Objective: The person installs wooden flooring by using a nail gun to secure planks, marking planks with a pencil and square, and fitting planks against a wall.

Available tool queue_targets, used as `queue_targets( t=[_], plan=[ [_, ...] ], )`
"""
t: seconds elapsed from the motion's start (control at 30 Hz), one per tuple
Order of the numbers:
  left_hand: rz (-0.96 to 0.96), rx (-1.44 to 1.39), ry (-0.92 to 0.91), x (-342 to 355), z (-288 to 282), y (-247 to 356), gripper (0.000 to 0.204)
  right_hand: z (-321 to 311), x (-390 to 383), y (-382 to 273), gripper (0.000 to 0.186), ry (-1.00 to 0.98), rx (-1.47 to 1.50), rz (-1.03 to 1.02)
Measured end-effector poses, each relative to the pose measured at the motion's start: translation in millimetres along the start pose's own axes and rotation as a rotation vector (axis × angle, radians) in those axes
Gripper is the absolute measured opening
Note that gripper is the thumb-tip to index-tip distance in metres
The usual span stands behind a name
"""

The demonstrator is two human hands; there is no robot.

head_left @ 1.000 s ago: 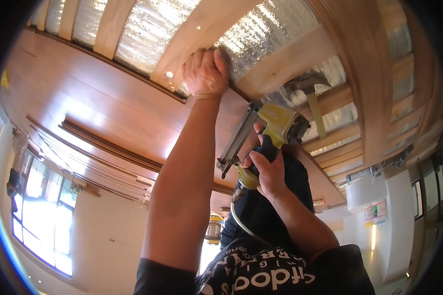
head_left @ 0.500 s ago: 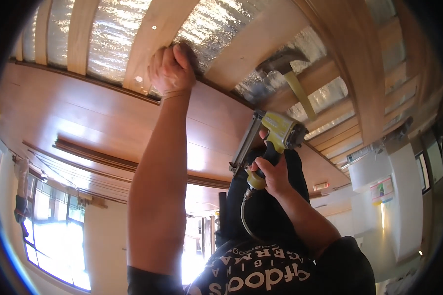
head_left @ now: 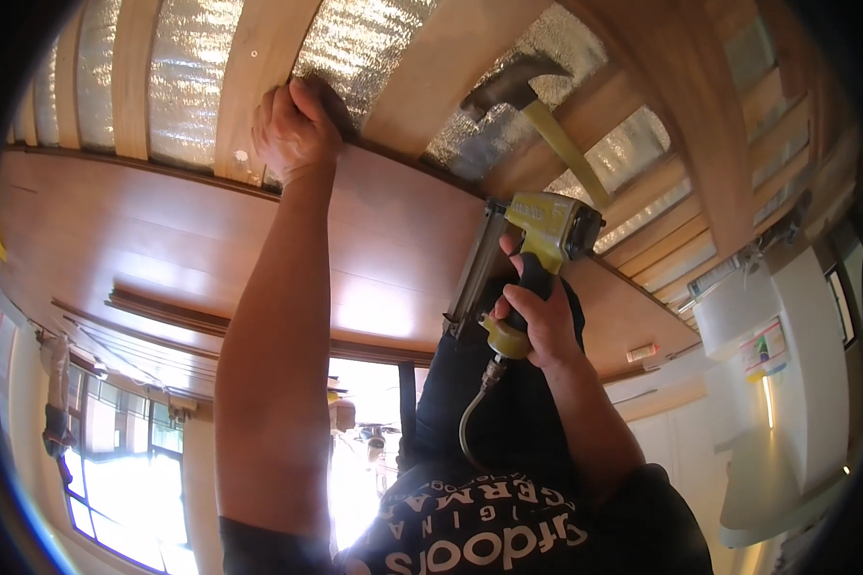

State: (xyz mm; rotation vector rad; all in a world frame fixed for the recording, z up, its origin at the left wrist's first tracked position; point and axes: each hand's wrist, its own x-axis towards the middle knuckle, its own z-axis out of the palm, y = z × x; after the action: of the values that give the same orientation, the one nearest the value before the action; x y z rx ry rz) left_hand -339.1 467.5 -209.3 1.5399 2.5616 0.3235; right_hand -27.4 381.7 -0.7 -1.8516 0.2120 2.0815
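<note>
My left hand (head_left: 292, 129) is curled at the edge of the smooth reddish planks (head_left: 393, 220), over a pale wooden batten (head_left: 240, 86); whether anything is under its fingers, beside the dark patch there, I cannot make out. My right hand (head_left: 537, 316) grips the black handle of a yellow nail gun (head_left: 547, 220), whose long grey magazine points down and left and whose hose (head_left: 468, 422) runs toward my body. A hammer (head_left: 508, 91) with a yellow handle lies beyond the gun across the battens and silver foil (head_left: 353, 43).
Dark trim strips (head_left: 163, 307) lie on the planks at left, with a small tube (head_left: 642, 353) at right. A wide curved board (head_left: 690, 172) crosses the right-hand battens. My dark-clothed leg (head_left: 441, 402) is behind the gun. Windows (head_left: 115, 460) and white fittings (head_left: 767, 374) show toward the rim.
The view has shifted, so battens, hammer and my left hand appear farther left. My left hand stays on the same batten. The nail gun has moved rightward relative to the planks.
</note>
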Motion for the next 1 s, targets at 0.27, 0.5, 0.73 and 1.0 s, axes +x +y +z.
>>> queue_targets(
  t=[0.27,0.5,0.73,1.0],
  plan=[
    [-0.008,-0.022,0.019,-2,4,-7,0.036,-16,-3,13,0.059,0.035,0.004,0.038],
    [0.015,-0.014,0.043,0,7,-7,0.036,-37,-4,9,0.065,-0.032,-0.001,-0.034],
    [-0.068,0.001,-0.002,-1,2,-4,0.04,-59,-6,9,0.058,-0.04,-0.036,-0.025],
    [-0.115,-0.04,-0.085,-2,-1,9,0.049,-77,-9,28,0.058,-0.011,0.054,-0.077]
  ],
)
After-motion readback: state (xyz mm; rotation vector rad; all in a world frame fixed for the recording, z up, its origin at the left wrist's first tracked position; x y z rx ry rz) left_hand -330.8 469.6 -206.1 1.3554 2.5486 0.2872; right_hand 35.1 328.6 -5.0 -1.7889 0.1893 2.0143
